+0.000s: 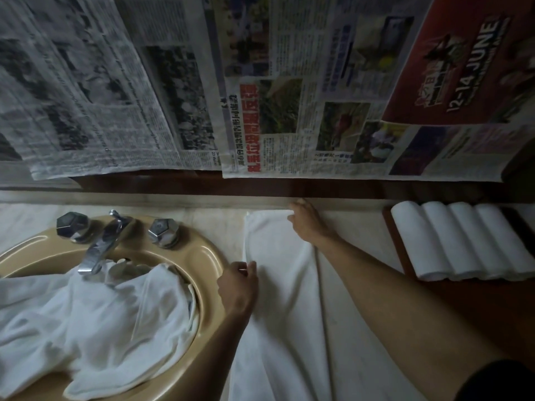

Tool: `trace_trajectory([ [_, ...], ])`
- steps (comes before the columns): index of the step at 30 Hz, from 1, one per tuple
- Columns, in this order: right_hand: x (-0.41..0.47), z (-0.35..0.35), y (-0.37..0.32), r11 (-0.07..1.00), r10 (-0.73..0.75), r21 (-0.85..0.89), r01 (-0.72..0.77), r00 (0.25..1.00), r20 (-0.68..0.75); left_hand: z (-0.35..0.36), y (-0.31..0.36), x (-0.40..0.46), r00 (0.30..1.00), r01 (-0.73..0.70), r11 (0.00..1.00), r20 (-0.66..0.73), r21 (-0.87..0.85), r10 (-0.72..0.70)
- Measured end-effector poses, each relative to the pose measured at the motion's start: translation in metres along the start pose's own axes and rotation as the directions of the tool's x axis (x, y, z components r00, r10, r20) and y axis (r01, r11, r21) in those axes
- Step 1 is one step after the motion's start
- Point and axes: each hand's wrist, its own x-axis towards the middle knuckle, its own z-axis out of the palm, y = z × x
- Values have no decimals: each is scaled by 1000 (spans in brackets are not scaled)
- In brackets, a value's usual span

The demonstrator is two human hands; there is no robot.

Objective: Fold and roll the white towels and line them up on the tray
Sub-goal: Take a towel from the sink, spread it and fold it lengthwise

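A white towel [283,285] lies folded into a long strip on the counter, running from the back wall toward me. My left hand [238,287] pinches its left edge near the sink. My right hand [307,221] grips the strip's far right corner by the back ledge. Several rolled white towels [463,241] lie side by side on a dark wooden tray [399,244] at the right. More loose white towels [95,314] are heaped in the sink.
A beige sink [208,256] with a chrome faucet [101,241] and two knobs fills the left. Newspaper sheets [260,96] cover the wall behind the counter. A dark wooden ledge [202,185] runs along the back.
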Motion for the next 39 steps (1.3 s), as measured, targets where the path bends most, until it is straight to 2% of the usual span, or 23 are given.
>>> trace_trajectory([
  [5, 8, 3, 10, 990, 85, 118, -79, 995, -46, 3, 8, 7, 998, 12, 999, -66, 36, -10],
  [10, 13, 4, 14, 980, 176, 105, -171, 983, -48, 9, 9, 15, 997, 48, 997, -67, 66, -43],
  [13, 6, 10, 6, 979, 194, 91, -184, 974, -115, 14, 9, 22, 996, 77, 990, -46, 115, -72],
  [15, -15, 23, -5, 984, 161, 112, -138, 961, -224, 14, 10, 24, 995, 93, 987, -44, 129, -88],
  [17, -55, 41, -14, 990, 61, 141, -9, 926, -373, 12, 10, 23, 994, 107, 987, -33, 121, -104],
  [19, -108, 64, -17, 995, -17, 80, 61, 887, -461, 11, 11, 22, 991, 133, 986, -8, 101, -133],
  [23, -214, 101, -15, 991, 52, -99, -95, 926, -375, 8, 12, 22, 977, 211, 975, 23, 65, -212],
  [26, -246, 110, 3, 956, 67, -249, -153, 944, -323, 11, 14, 19, 977, 199, 977, 66, 80, -204],
  [29, -237, 97, 21, 962, 65, -242, -128, 965, -254, 18, 24, 25, 975, 176, 980, 125, 89, -186],
  [32, -212, 83, 35, 973, 110, -190, -133, 986, -124, 22, 38, 39, 974, 169, 982, 135, 85, -179],
  [34, -210, 70, 42, 981, 103, -152, -117, 990, -99, 21, 44, 31, 992, 48, 980, 105, 194, -69],
  [36, -228, 59, 43, 995, 65, -60, -74, 988, -139, 17, 43, -3, 979, -200, 947, 73, 252, 188],
  [38, -266, 52, 38, 997, 21, 72, -5, 973, -232, 15, 31, -50, 886, -463, 863, 81, 203, 456],
  [39, -289, 52, 35, 991, 34, 131, 3, 959, -283, 16, 20, -74, 831, -556, 811, 120, 183, 543],
])
